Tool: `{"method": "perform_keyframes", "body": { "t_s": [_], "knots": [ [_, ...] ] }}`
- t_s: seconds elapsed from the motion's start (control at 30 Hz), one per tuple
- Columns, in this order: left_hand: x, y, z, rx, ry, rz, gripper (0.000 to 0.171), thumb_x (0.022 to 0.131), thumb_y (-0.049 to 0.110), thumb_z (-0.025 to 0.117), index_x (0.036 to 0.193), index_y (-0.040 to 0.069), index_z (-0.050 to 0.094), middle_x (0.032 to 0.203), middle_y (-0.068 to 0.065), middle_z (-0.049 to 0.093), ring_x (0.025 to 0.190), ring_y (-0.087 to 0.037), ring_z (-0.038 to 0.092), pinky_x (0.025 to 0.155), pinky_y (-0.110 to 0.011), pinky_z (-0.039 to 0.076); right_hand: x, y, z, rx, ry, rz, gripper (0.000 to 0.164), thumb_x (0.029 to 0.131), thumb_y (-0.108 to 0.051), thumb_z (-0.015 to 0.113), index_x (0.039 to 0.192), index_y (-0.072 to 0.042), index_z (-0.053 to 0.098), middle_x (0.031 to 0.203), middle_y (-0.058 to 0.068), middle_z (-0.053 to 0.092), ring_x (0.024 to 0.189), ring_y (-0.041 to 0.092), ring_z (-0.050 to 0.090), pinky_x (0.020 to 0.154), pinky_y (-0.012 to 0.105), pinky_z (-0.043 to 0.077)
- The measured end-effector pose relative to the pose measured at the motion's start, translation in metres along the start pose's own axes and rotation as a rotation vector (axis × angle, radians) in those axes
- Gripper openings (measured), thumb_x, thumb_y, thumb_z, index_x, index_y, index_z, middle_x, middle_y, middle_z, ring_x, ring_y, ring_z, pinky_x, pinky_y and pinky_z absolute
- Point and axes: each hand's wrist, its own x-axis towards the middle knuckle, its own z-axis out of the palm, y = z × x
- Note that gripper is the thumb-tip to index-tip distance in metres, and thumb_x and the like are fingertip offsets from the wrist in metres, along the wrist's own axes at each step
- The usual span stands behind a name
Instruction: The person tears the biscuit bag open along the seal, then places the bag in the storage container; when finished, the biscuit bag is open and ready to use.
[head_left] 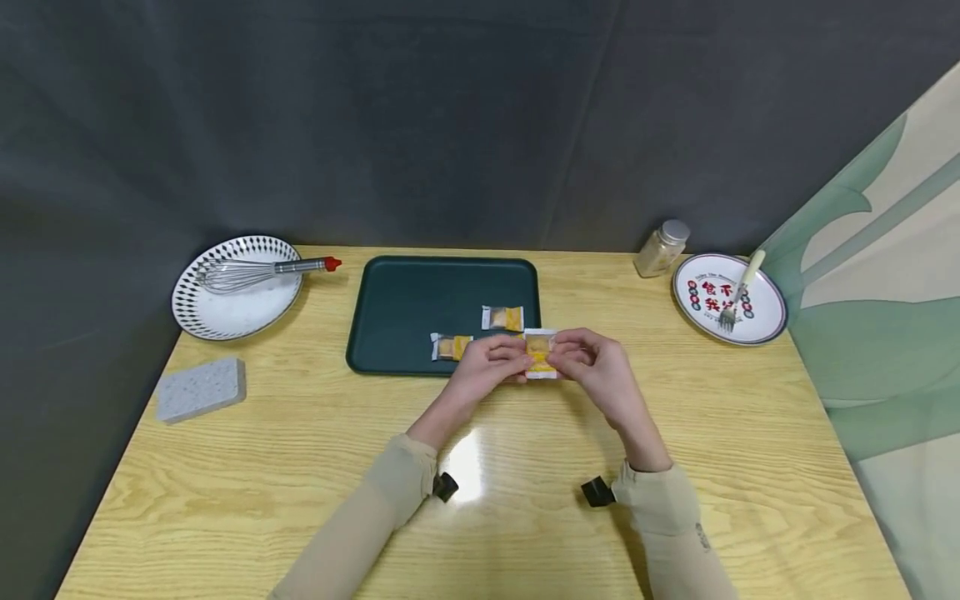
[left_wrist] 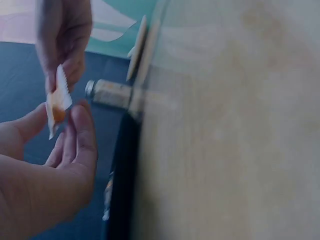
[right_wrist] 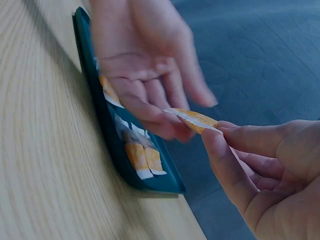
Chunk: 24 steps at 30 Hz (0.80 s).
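Observation:
A small yellow-and-white snack packet (head_left: 540, 353) is in the air just past the front right corner of the dark green tray (head_left: 405, 292). My right hand (head_left: 603, 371) pinches it between thumb and forefinger. At its other end is my left hand (head_left: 487, 365); the right wrist view shows that hand's spread fingers (right_wrist: 145, 102) under the packet's tip, with the thumb standing apart. On the tray lie more packets, one (head_left: 502, 317) towards the right side and another (head_left: 452, 347) near the front edge; the left hand partly hides that area.
To the left are a patterned bowl (head_left: 232, 312) with a whisk (head_left: 255, 273) across it and a grey speckled block (head_left: 201, 390). At the back right stand a lidded jar (head_left: 662, 247) and a plate (head_left: 701, 312) holding a fork (head_left: 738, 293). A dark curtain (head_left: 420, 125) hangs behind the table.

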Motion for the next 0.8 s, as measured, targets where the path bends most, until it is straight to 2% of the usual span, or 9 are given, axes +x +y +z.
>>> {"method": "perform_keyframes", "body": {
  "t_s": [0.13,0.33,0.43,0.53,0.7,0.8],
  "knots": [
    [0.006,0.014,-0.005,0.051,0.018,0.029,0.029,0.106,0.008,0.069,0.127,-0.011,0.068,0.110,-0.015,0.075,0.087,-0.014,0.070,0.088,-0.035,0.063,-0.001,-0.001,0.005,0.015,-0.011,-0.019,0.028,0.099,0.008,0.073,0.124,0.016,0.065,0.107,0.025,0.070,0.082,0.007,0.071,0.074,0.024,0.063],
    [0.011,0.026,-0.014,0.143,-0.010,0.041,0.021,0.104,0.004,0.071,0.118,-0.011,0.072,0.099,-0.008,0.075,0.078,-0.012,0.068,0.079,-0.032,0.061,-0.001,-0.005,0.011,-0.004,-0.044,-0.037,0.027,0.101,0.004,0.072,0.125,0.013,0.065,0.112,0.024,0.070,0.088,0.015,0.074,0.079,0.032,0.065],
    [0.013,0.030,-0.018,0.227,-0.036,0.059,0.019,0.104,0.004,0.072,0.115,-0.010,0.074,0.095,-0.006,0.075,0.076,-0.013,0.067,0.079,-0.038,0.060,0.001,-0.005,0.013,-0.013,-0.008,-0.059,0.022,0.105,0.001,0.068,0.123,0.014,0.067,0.110,0.026,0.071,0.091,0.024,0.075,0.082,0.040,0.065],
    [0.014,0.033,-0.021,0.326,-0.072,0.087,0.017,0.103,0.006,0.072,0.112,-0.009,0.076,0.094,-0.007,0.074,0.076,-0.018,0.067,0.080,-0.047,0.059,0.004,-0.004,0.015,-0.017,0.029,-0.079,0.018,0.106,0.000,0.067,0.117,0.014,0.069,0.104,0.026,0.072,0.088,0.027,0.075,0.081,0.042,0.065],
    [0.015,0.037,-0.024,0.422,-0.129,0.118,0.013,0.104,0.002,0.071,0.109,-0.009,0.076,0.096,-0.010,0.074,0.082,-0.036,0.067,0.082,-0.058,0.057,0.008,-0.001,0.020,-0.014,0.037,-0.055,0.012,0.104,0.003,0.068,0.109,0.014,0.070,0.098,0.025,0.071,0.081,0.023,0.073,0.076,0.036,0.065],
    [0.015,0.039,-0.023,0.447,-0.149,0.119,0.013,0.104,0.001,0.069,0.109,-0.009,0.076,0.100,-0.012,0.073,0.083,-0.033,0.068,0.086,-0.060,0.058,0.011,0.001,0.022,-0.004,0.060,-0.044,0.011,0.104,0.005,0.067,0.107,0.015,0.069,0.096,0.026,0.071,0.079,0.019,0.072,0.074,0.033,0.065]
  ]
}}
